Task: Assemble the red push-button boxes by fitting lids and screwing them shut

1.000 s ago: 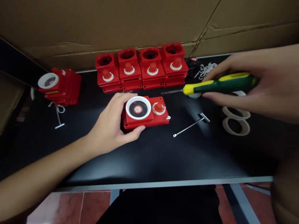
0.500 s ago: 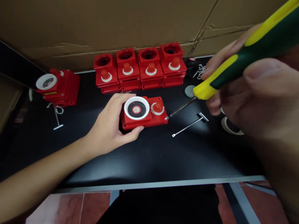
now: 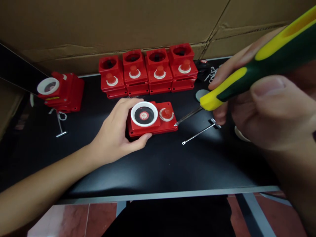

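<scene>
On the black tabletop, my left hand [image 3: 118, 131] is wrapped round the left end of a red box [image 3: 169, 126]. The box carries a white ring [image 3: 132, 115] around a dark round face and a red knob [image 3: 167, 113] on a white collar. A screwdriver [image 3: 232, 84] with a yellow and green handle is gripped in my right hand [image 3: 269, 108]. Its shaft slants down to the left, and the tip meets a small screw [image 3: 175, 124] at the box's lower right corner. A thin metal T-shaped rod [image 3: 198, 134] lies just right of the box.
Several similar red boxes [image 3: 160, 82] stand in a row by the cardboard wall [image 3: 123, 26]. At left sits another red box [image 3: 74, 95] with a hanging T-shaped rod [image 3: 60, 125]. A round clear disc [image 3: 201, 94] and white string [image 3: 212, 74] lie at right, near the table.
My right hand has moved the screwdriver a little down and left, so its tip now touches the screw at the box corner. My left hand and the box have stayed put.
</scene>
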